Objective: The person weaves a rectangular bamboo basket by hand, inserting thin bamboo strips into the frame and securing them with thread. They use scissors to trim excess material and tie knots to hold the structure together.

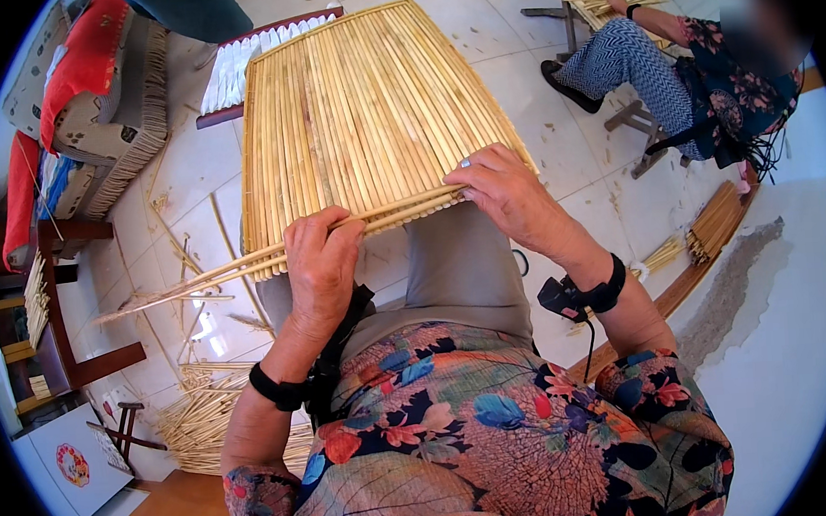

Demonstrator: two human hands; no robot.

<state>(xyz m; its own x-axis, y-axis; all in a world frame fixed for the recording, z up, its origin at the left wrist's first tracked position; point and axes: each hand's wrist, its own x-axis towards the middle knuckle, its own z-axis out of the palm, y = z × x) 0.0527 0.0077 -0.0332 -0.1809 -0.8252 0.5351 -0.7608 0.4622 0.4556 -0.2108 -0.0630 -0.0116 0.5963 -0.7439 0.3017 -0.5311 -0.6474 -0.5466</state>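
Floral shirt point(499, 423), cut off below | hands point(322, 264) point(507, 198) gripping stalks point(410, 204) | mat point(367, 119), underside hidden

Bright indoor light, white glare on the tiled floor point(568, 159) (at left), bowed edges, blue-fringed black rim, blurred patch upper right.

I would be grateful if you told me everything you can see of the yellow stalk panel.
The yellow stalk panel looks made of dried plant stems laid side by side, running away from the person, with brownish patches. Narrow borders line its far and side edges. Its near end lies over the beige trousers; there, crosswise stalks, jutting out leftward, are held along it by the left hand and right hand. Its far support is unclear.
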